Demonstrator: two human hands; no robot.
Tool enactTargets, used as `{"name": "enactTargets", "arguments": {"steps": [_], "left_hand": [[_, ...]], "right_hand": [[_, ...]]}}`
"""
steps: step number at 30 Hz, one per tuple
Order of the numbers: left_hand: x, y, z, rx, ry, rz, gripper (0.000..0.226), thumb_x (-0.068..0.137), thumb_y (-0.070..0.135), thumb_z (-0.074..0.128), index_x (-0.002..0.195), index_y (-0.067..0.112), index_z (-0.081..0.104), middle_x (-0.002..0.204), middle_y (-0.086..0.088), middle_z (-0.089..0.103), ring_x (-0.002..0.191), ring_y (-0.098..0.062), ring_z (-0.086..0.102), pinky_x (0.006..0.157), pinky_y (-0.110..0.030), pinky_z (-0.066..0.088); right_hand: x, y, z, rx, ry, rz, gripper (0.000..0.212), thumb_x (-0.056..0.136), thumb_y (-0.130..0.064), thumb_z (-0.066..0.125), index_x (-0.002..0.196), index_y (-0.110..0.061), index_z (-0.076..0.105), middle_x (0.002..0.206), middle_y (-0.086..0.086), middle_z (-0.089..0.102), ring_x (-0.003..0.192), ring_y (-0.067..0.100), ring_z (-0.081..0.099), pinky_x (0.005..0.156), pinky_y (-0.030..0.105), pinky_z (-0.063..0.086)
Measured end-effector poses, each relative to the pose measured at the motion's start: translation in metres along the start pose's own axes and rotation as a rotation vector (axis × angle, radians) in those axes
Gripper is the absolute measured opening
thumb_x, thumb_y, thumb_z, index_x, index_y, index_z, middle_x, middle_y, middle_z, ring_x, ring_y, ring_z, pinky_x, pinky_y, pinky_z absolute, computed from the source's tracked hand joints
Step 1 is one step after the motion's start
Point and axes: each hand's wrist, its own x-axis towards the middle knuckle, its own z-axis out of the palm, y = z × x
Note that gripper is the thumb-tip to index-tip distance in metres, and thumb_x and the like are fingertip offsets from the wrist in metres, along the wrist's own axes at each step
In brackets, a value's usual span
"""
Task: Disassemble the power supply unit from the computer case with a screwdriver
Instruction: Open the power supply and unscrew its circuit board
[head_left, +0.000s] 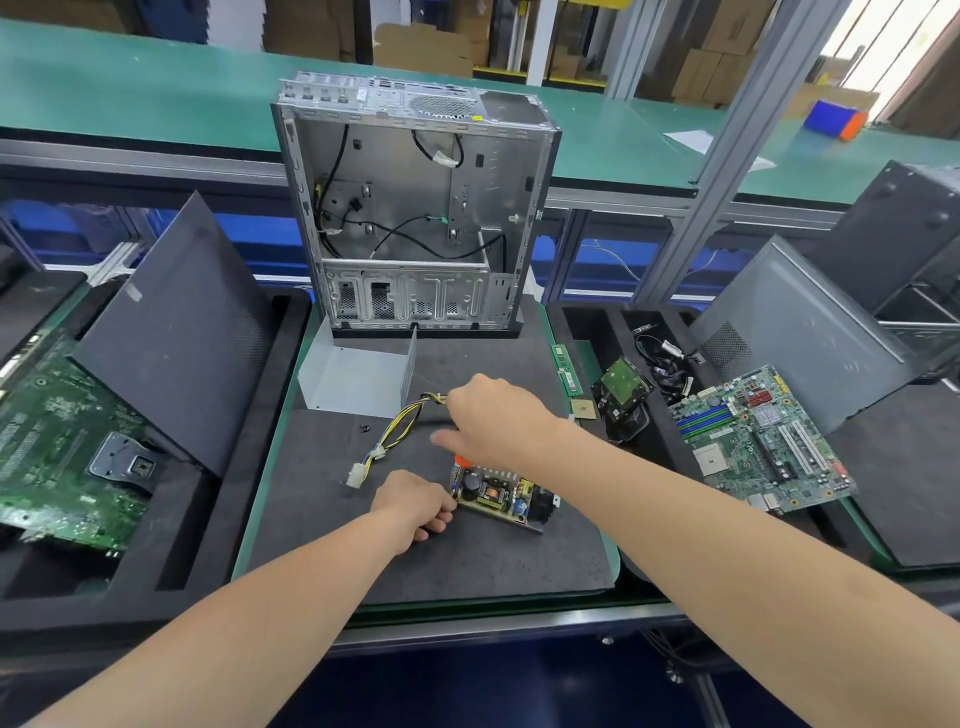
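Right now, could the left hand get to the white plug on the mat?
Probably yes: the white plug lies uncovered just beside the left hand, nothing between them, though that hand grips the circuit board by its edge.

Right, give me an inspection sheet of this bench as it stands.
Surface: dark foam mat on a green-edged bench.
Job's things: computer case upright at the mat's far end, open side facing here; power supply board flat on the mat; grey metal cover in front of the case; screwdriver not clearly seen.
Clutter: screws loose on the mat; memory stick, hard drive and motherboard to the right.
Grippers: left hand grips the board's near-left corner; right hand over its far edge, grasp hidden.
Cables: yellow-and-black harness runs from under the right hand to a white connector; black cables loose inside the case.
Surroundings: green line behind, cardboard boxes beyond.
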Motion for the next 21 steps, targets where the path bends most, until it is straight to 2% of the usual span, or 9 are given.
{"name": "enactTargets", "arguments": {"steps": [2, 4, 7, 10, 16, 18, 21], "left_hand": [[0.000, 0.000, 0.000, -0.002, 0.003, 0.003, 0.005, 0.082, 0.014, 0.077, 0.082, 0.010, 0.080, 0.067, -0.003, 0.077, 0.054, -0.012, 0.068, 0.051, -0.024, 0.051], [-0.001, -0.001, 0.000, -0.003, 0.006, 0.004, 0.005, 0.082, 0.015, 0.078, 0.082, 0.010, 0.080, 0.067, -0.003, 0.077, 0.054, -0.012, 0.069, 0.052, -0.024, 0.052], [-0.001, -0.002, 0.000, -0.001, 0.003, 0.006, 0.006, 0.083, 0.015, 0.078, 0.082, 0.010, 0.080, 0.068, -0.003, 0.077, 0.055, -0.013, 0.068, 0.053, -0.024, 0.052], [0.000, -0.001, 0.000, -0.002, -0.001, 0.008, 0.006, 0.083, 0.015, 0.078, 0.083, 0.009, 0.080, 0.068, -0.004, 0.077, 0.054, -0.013, 0.068, 0.052, -0.024, 0.051], [-0.001, -0.001, 0.000, -0.008, -0.003, 0.013, 0.005, 0.084, 0.014, 0.078, 0.083, 0.009, 0.079, 0.070, -0.005, 0.078, 0.056, -0.014, 0.068, 0.054, -0.024, 0.051], [-0.001, 0.000, 0.000, -0.007, 0.002, 0.012, 0.005, 0.084, 0.014, 0.078, 0.083, 0.009, 0.080, 0.070, -0.005, 0.078, 0.056, -0.014, 0.069, 0.055, -0.024, 0.052], [0.000, -0.001, 0.000, -0.008, 0.002, 0.010, 0.006, 0.084, 0.014, 0.078, 0.083, 0.009, 0.080, 0.070, -0.005, 0.078, 0.056, -0.014, 0.069, 0.055, -0.025, 0.052]], "right_hand": [[0.002, -0.001, -0.002, 0.055, -0.034, -0.012, 0.022, 0.098, -0.030, 0.062, 0.086, -0.013, 0.054, 0.080, 0.005, 0.049, 0.074, 0.034, 0.056, 0.056, 0.032, 0.043], [0.001, 0.003, -0.005, 0.116, -0.043, -0.036, 0.007, 0.092, -0.018, 0.064, 0.089, -0.017, 0.058, 0.093, 0.007, 0.058, 0.083, 0.034, 0.063, 0.060, 0.033, 0.048], [-0.002, 0.005, -0.007, 0.161, -0.071, -0.064, 0.015, 0.083, -0.007, 0.066, 0.084, -0.021, 0.061, 0.092, 0.002, 0.063, 0.086, 0.028, 0.065, 0.058, 0.030, 0.049], [-0.004, 0.008, -0.008, 0.186, -0.076, -0.054, 0.013, 0.080, -0.009, 0.067, 0.083, -0.021, 0.065, 0.090, 0.002, 0.066, 0.085, 0.027, 0.066, 0.065, 0.036, 0.058], [-0.005, 0.010, -0.016, 0.233, -0.039, -0.024, 0.016, 0.079, -0.012, 0.069, 0.074, -0.026, 0.062, 0.080, -0.005, 0.062, 0.079, 0.025, 0.066, 0.066, 0.038, 0.060], [-0.005, 0.009, -0.016, 0.223, -0.038, -0.018, 0.014, 0.079, -0.013, 0.069, 0.075, -0.025, 0.063, 0.082, -0.003, 0.064, 0.079, 0.025, 0.066, 0.063, 0.037, 0.059], [-0.006, 0.008, -0.013, 0.196, -0.039, -0.002, 0.014, 0.079, -0.012, 0.069, 0.077, -0.024, 0.064, 0.085, -0.001, 0.065, 0.078, 0.025, 0.065, 0.053, 0.028, 0.047]]}}
